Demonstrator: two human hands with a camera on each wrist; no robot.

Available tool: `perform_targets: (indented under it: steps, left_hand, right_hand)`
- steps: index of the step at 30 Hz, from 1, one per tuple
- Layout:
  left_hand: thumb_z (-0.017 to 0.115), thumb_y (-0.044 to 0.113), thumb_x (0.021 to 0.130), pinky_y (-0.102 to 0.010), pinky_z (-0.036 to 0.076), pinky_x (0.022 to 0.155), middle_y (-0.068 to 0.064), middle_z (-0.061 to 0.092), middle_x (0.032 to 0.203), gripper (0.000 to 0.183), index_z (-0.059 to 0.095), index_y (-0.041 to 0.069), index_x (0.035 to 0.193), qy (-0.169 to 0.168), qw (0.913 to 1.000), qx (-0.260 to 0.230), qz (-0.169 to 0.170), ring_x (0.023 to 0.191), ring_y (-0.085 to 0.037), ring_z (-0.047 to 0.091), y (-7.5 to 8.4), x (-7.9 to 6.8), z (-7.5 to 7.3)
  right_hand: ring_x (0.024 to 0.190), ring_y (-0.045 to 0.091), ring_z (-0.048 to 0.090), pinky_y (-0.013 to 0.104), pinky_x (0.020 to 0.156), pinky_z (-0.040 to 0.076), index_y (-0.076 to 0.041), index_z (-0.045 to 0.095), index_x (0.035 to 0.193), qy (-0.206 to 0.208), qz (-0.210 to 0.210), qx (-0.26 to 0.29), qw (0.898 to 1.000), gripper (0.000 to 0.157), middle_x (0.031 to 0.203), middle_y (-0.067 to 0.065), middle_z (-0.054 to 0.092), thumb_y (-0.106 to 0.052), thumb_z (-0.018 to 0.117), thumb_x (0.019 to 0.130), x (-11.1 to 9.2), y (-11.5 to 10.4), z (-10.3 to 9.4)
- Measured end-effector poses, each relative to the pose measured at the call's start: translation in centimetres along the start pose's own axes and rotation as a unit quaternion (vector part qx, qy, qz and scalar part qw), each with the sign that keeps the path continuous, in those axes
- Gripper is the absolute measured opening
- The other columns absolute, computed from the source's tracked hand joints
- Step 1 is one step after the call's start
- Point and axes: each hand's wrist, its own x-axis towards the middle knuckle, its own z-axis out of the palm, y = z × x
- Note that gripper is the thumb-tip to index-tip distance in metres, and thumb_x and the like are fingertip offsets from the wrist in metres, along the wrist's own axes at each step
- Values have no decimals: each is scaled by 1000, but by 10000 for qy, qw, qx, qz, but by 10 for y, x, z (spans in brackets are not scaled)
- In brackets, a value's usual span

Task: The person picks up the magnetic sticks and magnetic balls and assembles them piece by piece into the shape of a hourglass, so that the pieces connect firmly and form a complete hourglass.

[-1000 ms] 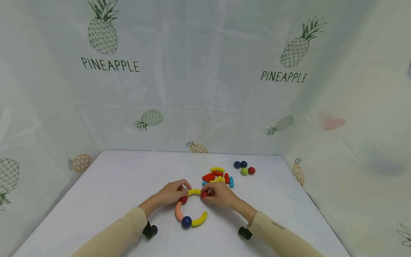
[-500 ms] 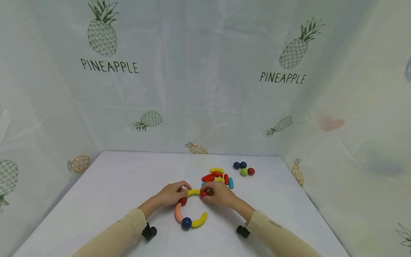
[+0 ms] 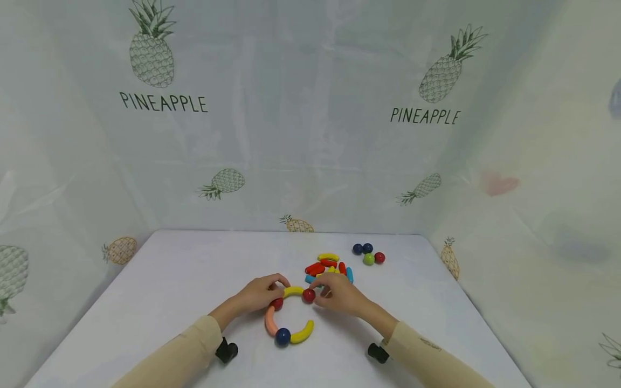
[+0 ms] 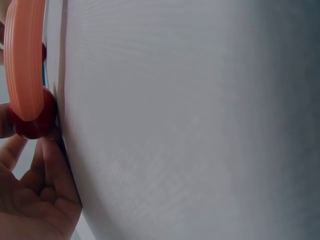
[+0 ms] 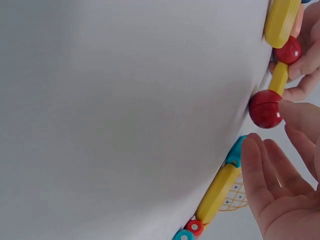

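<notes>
On the white table an open ring of toy pieces lies in the head view: a pink curved piece [image 3: 270, 321], a dark blue ball [image 3: 283, 337], yellow curved pieces [image 3: 303, 332] and two red balls. My left hand [image 3: 264, 291] pinches the left red ball [image 4: 37, 117] between thumb and fingers, where the pink piece meets the upper yellow curved piece [image 3: 293, 291]. My right hand [image 3: 339, 293] stands beside the other red ball [image 5: 266, 109], fingers spread and relaxed; its thumb is very near or touching that ball, I cannot tell which.
Behind my right hand lie several red rods [image 3: 315, 268], blue rods [image 3: 350, 274] and yellow curved pieces [image 3: 328, 257], partly hidden by it. Farther right sit dark blue balls [image 3: 367, 248], a green ball [image 3: 368, 259] and a red ball [image 3: 380, 257]. A pineapple-print cloth [image 3: 301, 134] hangs behind the table.
My right hand has let go of the red ball and drawn slightly right, its fingers parting. The ball stays at the yellow piece's end. My left hand has hardly moved.
</notes>
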Motion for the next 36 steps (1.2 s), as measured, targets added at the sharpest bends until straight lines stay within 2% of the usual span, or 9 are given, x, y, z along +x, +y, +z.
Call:
perform_targets:
  steps: [5, 10, 14, 23, 30, 36]
  left_hand:
    - [67, 26, 103, -36, 53, 80, 1, 65, 96, 19, 69, 28, 121, 2, 10000, -19, -56, 86, -19, 59, -2, 1, 2]
    - [66, 25, 103, -35, 53, 79, 1, 65, 94, 19, 69, 27, 122, 3, 10000, -23, 10, 85, -19, 58, -2, -1, 1]
    - [67, 25, 103, -34, 53, 78, 1, 64, 93, 19, 69, 28, 121, -2, 10000, -3, 17, 85, -19, 58, -2, -1, 1]
    - [67, 25, 103, -34, 53, 78, 1, 64, 94, 18, 70, 27, 120, -1, 10000, -52, -43, 85, -19, 58, 1, -2, -1]
    - [68, 27, 103, -34, 53, 78, 1, 64, 93, 18, 70, 28, 120, -19, 10000, -47, -79, 85, -18, 58, 2, -3, -1]
    - [68, 26, 103, -35, 54, 79, 0, 64, 93, 18, 70, 28, 120, -6, 10000, -47, -87, 85, -19, 58, 1, -3, -1]
  right_hand:
    - [96, 24, 72, 27, 82, 62, -7, 75, 123, -192, -55, 158, 9997, 29, 118, 7, 76, -8, 80, 95, -10, -3, -5]
    - [95, 16, 71, 23, 84, 61, -9, 75, 125, -572, -29, 375, 9977, 32, 121, 7, 75, -8, 81, 94, -18, -7, -2]
    - [95, 14, 70, 20, 83, 59, -12, 76, 126, -824, 22, 509, 9953, 33, 121, 4, 75, -9, 82, 93, -23, -8, 3]
    - [97, 14, 69, 22, 86, 59, -18, 75, 127, -1143, -64, 662, 9912, 35, 121, -5, 75, -9, 83, 93, -26, -9, 9]
    - [94, 7, 62, 21, 84, 57, -22, 76, 127, -1553, -112, 433, 9869, 35, 111, -13, 70, -17, 84, 93, -21, -12, 13]
    - [90, 5, 60, 19, 83, 56, -25, 79, 120, -1641, -181, 146, 9862, 28, 103, -12, 65, -20, 84, 94, -15, -9, 15]
